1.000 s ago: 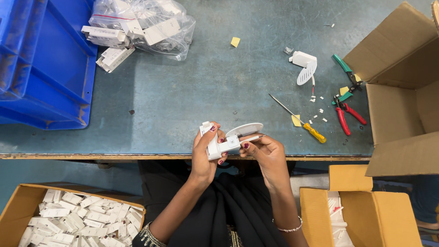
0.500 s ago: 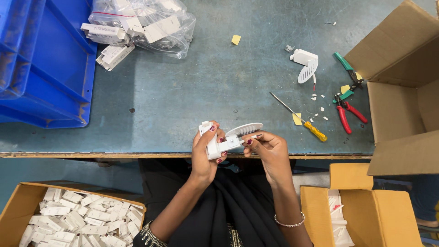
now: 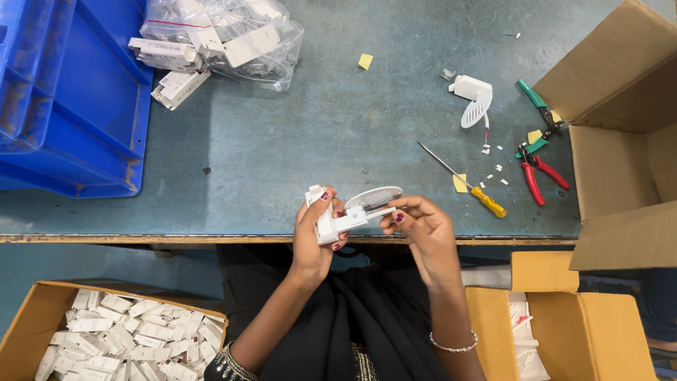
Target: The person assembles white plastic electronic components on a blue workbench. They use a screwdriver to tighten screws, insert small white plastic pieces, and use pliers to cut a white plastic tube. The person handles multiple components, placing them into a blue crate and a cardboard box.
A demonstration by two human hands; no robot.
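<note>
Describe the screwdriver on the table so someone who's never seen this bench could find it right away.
Start at the big open cardboard box on the blue-grey table's right side. Just left of it, beside the red pliers, lies the screwdriver: the only tool with a yellow handle and a long thin shaft.

We hold a white plastic part (image 3: 337, 220) above the near edge of the surface (image 3: 317, 141): a blocky body lying roughly level, with a ribbed oval plate (image 3: 374, 195) projecting from its upper right end.
</note>
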